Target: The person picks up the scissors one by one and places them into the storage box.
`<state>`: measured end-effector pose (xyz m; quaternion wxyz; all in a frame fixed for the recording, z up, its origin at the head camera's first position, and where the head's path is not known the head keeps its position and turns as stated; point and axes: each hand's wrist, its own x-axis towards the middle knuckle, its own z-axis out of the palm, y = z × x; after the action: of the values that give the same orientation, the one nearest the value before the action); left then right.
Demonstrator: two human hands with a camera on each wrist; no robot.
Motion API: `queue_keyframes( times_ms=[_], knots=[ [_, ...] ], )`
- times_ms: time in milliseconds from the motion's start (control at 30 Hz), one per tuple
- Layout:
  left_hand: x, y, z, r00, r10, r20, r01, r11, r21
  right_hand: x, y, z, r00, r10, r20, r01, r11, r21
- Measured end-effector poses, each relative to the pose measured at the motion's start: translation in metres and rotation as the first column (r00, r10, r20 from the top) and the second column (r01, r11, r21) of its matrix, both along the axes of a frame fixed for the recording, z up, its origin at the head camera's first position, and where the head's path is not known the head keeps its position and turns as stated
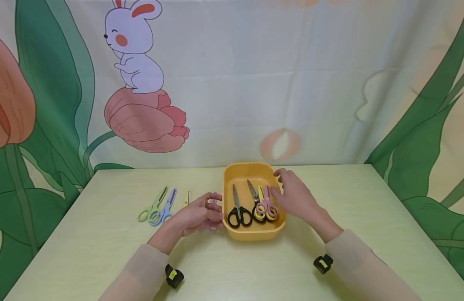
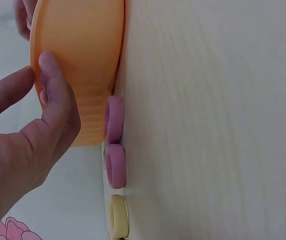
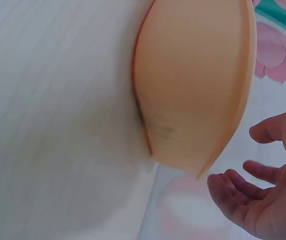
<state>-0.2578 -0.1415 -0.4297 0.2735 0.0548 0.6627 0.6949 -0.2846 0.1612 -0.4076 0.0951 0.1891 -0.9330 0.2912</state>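
A yellow-orange tray (image 1: pixel 227 184) sits mid-table and holds several scissors: a black pair (image 1: pixel 238 214), a second dark-handled pair (image 1: pixel 252 191), a yellow pair and a pink pair (image 1: pixel 267 205). My left hand (image 1: pixel 216 211) is by the tray's left wall with loosely curved fingers, its thumb (image 2: pixel 53 80) against the tray (image 2: pixel 83 45). It grips nothing. Pink scissors handles (image 2: pixel 114 120) lie on the table just below it. My right hand (image 1: pixel 281 184) hovers at the tray's right rim. From the right wrist, this right hand (image 3: pixel 238 157) is relaxed and apart from the tray (image 3: pixel 193 75).
Left of the tray lie green scissors (image 1: pixel 153 205), blue scissors (image 1: pixel 165 207) and small yellow scissors (image 1: pixel 187 197). A printed cloth backdrop hangs behind the table's far edge. Bare tabletop lies to the right and in front.
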Motion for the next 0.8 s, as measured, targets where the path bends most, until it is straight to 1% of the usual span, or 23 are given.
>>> queue_keyframes(
  times_ms=[100,167,233,367,500,567,633,667,733,800],
  knots=[
    [0.0,0.001,0.0,1.0,0.002,0.003,-0.002,1.0,0.0,-0.004,0.009,-0.007,0.995,-0.004,0.101,0.014,0.996,-0.093],
    [0.001,0.002,0.0,1.0,0.007,0.002,-0.007,1.0,0.0,-0.005,0.014,-0.012,0.982,-0.004,0.189,0.035,0.986,-0.16],
    [0.001,0.002,0.0,1.0,0.01,-0.001,-0.01,1.0,-0.002,-0.006,0.018,-0.015,0.963,-0.002,0.27,0.064,0.973,-0.222],
    [0.002,0.002,0.001,1.0,0.018,-0.001,-0.018,1.0,0.0,-0.005,0.021,-0.018,0.912,0.025,0.41,0.124,0.935,-0.332],
    [0.002,0.002,0.002,1.0,0.021,-0.005,-0.021,1.0,-0.006,-0.005,0.023,-0.018,0.844,0.078,0.531,0.179,0.892,-0.415],
    [0.002,0.002,0.002,1.0,0.026,-0.012,-0.026,1.0,-0.017,-0.005,0.024,-0.018,0.808,0.107,0.579,0.203,0.873,-0.444],
    [0.002,0.002,0.003,0.999,0.03,-0.02,-0.031,0.999,-0.03,-0.006,0.024,-0.019,0.778,0.14,0.612,0.215,0.857,-0.468],
    [0.002,0.002,0.003,0.999,0.032,-0.025,-0.033,0.999,-0.036,-0.006,0.024,-0.019,0.768,0.152,0.622,0.218,0.851,-0.477],
    [0.002,0.002,0.002,0.999,0.033,-0.037,-0.035,0.998,-0.05,-0.005,0.024,-0.019,0.755,0.175,0.632,0.217,0.843,-0.492],
    [0.003,0.003,0.003,0.998,0.031,-0.054,-0.035,0.997,-0.065,-0.005,0.024,-0.019,0.752,0.187,0.632,0.21,0.841,-0.498]
  ],
)
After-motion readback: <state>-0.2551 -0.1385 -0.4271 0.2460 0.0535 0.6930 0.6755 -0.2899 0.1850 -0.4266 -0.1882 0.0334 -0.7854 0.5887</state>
